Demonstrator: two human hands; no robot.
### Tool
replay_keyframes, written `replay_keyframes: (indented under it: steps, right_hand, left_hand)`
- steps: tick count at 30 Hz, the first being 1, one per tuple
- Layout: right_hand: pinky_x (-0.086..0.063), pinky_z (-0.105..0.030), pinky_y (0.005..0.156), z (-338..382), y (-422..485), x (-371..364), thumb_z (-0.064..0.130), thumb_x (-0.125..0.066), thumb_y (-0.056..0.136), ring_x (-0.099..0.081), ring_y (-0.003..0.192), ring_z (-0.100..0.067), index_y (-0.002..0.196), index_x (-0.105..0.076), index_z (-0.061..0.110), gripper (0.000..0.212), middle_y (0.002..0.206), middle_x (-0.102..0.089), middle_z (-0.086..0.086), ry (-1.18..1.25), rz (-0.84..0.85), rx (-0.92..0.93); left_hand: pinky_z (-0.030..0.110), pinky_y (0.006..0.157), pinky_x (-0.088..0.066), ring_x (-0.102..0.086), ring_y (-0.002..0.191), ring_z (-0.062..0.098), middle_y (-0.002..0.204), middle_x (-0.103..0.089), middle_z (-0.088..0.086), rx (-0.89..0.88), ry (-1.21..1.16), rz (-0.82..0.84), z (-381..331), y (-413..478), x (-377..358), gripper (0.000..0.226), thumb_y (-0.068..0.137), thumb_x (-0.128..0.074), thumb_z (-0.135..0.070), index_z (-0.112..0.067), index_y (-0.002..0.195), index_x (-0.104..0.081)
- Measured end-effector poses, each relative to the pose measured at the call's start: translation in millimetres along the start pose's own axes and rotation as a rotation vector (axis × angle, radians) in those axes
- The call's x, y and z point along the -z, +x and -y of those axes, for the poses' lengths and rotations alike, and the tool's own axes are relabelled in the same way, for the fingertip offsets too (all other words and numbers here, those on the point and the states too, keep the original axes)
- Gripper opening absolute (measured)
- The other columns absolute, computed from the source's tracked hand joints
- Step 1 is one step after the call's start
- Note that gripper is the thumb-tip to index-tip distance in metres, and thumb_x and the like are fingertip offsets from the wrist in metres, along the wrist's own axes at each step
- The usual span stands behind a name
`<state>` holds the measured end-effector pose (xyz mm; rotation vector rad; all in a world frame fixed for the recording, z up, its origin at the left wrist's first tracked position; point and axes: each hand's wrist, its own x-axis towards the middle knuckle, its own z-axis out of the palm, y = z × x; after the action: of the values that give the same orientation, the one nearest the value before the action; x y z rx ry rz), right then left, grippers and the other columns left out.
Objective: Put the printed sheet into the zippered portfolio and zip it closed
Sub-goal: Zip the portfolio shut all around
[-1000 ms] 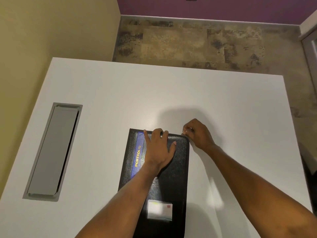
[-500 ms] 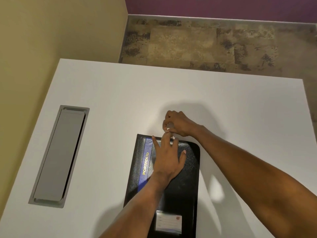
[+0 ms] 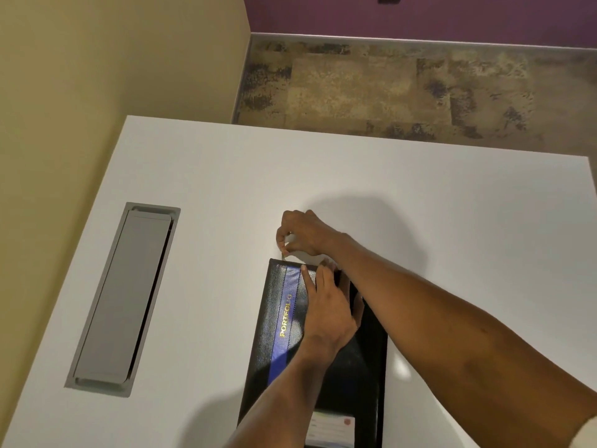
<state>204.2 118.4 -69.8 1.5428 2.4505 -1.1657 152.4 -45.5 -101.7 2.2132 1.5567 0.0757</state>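
Note:
A black zippered portfolio (image 3: 355, 373) with a blue stripe and gold lettering lies closed on the white table (image 3: 420, 205). My left hand (image 3: 326, 305) rests flat on its cover, fingers spread toward the far edge. My right hand (image 3: 302, 232) is just beyond the far edge, near the portfolio's far left corner, with thumb and finger pinched on the small zipper pull (image 3: 283, 256). No printed sheet is in sight. A white card with a red dot (image 3: 331, 430) sits in a window at the cover's near end.
A long grey cable hatch (image 3: 124, 297) is set into the table's left side. A beige wall runs along the left. Patterned carpet (image 3: 387, 88) and a purple wall lie beyond the table's far edge.
My right hand has moved left along the portfolio's far edge, from the far right corner to near the far left corner, holding the zipper pull. My left hand stays pressed on the cover.

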Motion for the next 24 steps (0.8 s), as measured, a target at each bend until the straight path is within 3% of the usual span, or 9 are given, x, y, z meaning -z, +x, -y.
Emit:
replay_keyframes:
  steps: [2,7,12,16,20,21,24]
  right_hand:
    - [-0.039,-0.041,0.099,6,-1,-4,0.027,-0.078,0.086,-0.058,0.104,-0.019,0.094,-0.076,0.023,0.009,0.11,-0.061,-0.001,0.006,-0.007,-0.032]
    - [-0.038,-0.039,0.104,11,-18,-7,0.024,-0.071,0.093,-0.059,0.111,-0.022,0.106,-0.073,0.018,0.015,0.116,-0.064,-0.003,-0.003,-0.039,-0.111]
    - [-0.037,-0.038,0.11,16,-50,-4,0.027,-0.059,0.101,-0.054,0.127,-0.022,0.133,-0.063,0.019,0.034,0.132,-0.062,-0.003,0.014,-0.13,-0.22]
    - [-0.032,-0.037,0.117,20,-100,-11,0.021,-0.054,0.102,-0.048,0.136,-0.022,0.143,-0.056,0.015,0.042,0.145,-0.057,-0.002,0.169,-0.367,-0.35]
    - [-0.031,-0.036,0.12,29,-154,-29,0.024,-0.052,0.102,-0.043,0.143,-0.023,0.152,-0.046,0.016,0.05,0.156,-0.047,-0.002,0.171,-0.454,-0.457]
    - [-0.031,-0.036,0.12,33,-168,-35,0.024,-0.052,0.102,-0.042,0.144,-0.024,0.154,-0.044,0.016,0.053,0.158,-0.045,-0.003,0.165,-0.466,-0.474]
    - [-0.03,-0.036,0.124,48,-204,-58,0.027,-0.052,0.102,-0.037,0.149,-0.025,0.157,-0.037,0.014,0.059,0.163,-0.039,-0.005,0.149,-0.485,-0.509]
  left_hand:
    - [0.056,0.129,0.01,-0.027,0.152,0.031,0.155,-0.036,0.013,-0.014,-0.01,-0.005,4,-3,-3,0.061,0.096,-0.049,-0.046,-0.016,0.149,-0.045]
    - [0.057,0.13,0.001,-0.022,0.156,0.029,0.161,-0.033,0.013,-0.012,-0.005,0.002,6,-11,-2,0.057,0.101,-0.045,-0.039,-0.016,0.154,-0.039]
    - [0.056,0.128,0.001,-0.015,0.161,0.029,0.168,-0.028,0.015,0.023,0.086,0.017,2,-31,15,0.056,0.106,-0.034,-0.035,-0.013,0.156,-0.042]
    - [0.054,0.13,-0.013,-0.024,0.159,0.03,0.166,-0.035,0.014,-0.005,0.035,-0.039,6,-54,31,0.055,0.106,-0.041,-0.03,-0.009,0.157,-0.043]
    - [0.053,0.124,-0.035,-0.031,0.152,0.028,0.158,-0.047,0.015,-0.01,-0.039,-0.079,13,-81,46,0.054,0.1,-0.06,-0.02,-0.007,0.151,-0.051]
    - [0.052,0.123,-0.035,-0.033,0.151,0.029,0.157,-0.049,0.014,0.002,-0.031,-0.094,15,-89,49,0.054,0.098,-0.064,-0.021,-0.007,0.15,-0.052]
    - [0.043,0.127,-0.018,-0.036,0.154,0.028,0.162,-0.043,0.011,0.03,-0.001,-0.082,27,-113,56,0.053,0.103,-0.053,-0.029,-0.011,0.153,-0.048]
